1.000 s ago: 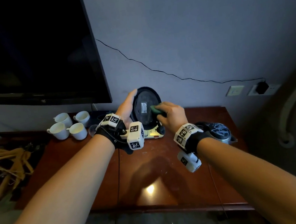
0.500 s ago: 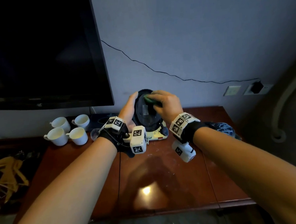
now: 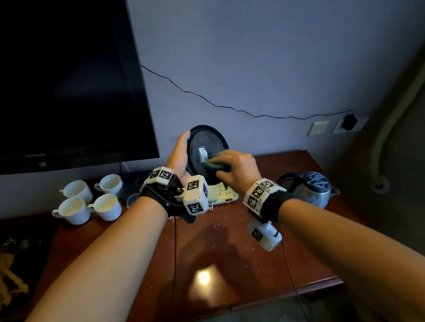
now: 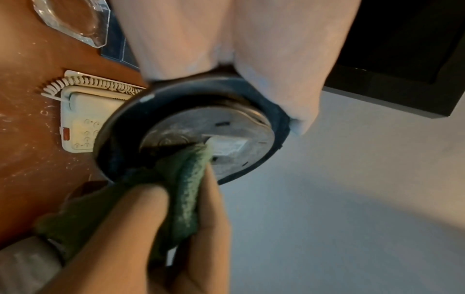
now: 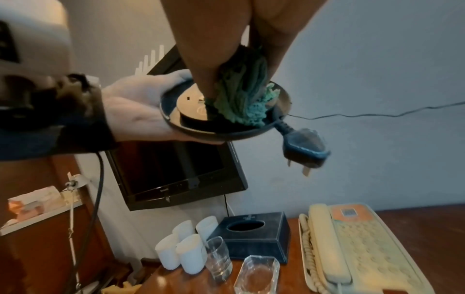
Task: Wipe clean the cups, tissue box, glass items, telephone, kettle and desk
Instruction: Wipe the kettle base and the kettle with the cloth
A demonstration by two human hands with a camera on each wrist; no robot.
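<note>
Head view has you holding the kettle base (image 3: 206, 148) up off the desk (image 3: 215, 251), tipped on edge with its underside facing you. Your left hand (image 3: 179, 153) is wrapped around its left rim, fingers curled behind and thumb on the front edge. Your right hand (image 3: 232, 166) has a bunched-up green cloth (image 3: 210, 164) pinched between thumb and fingers, pressed right against the grey centre plate next to the white label.

Left wrist cam shows the cloth (image 4: 186, 189) touching the plate of the base (image 4: 191, 127), with the cream telephone (image 4: 80, 119) lying flat on the desk below it.

Right wrist cam shows the base's short cord and plug (image 5: 303, 145) dangling free off the rim, prongs down. Underneath, on the desk: four white cups (image 5: 186, 244) clustered together, a dark tissue box (image 5: 254, 234) just beside them, a drinking glass (image 5: 217, 258) and a clear glass dish (image 5: 259, 276) in front, and the phone on the right.

The kettle (image 3: 310, 189) itself sits upright on the desk's right side, behind your right wrist, well apart from the cups on the far left.
</note>
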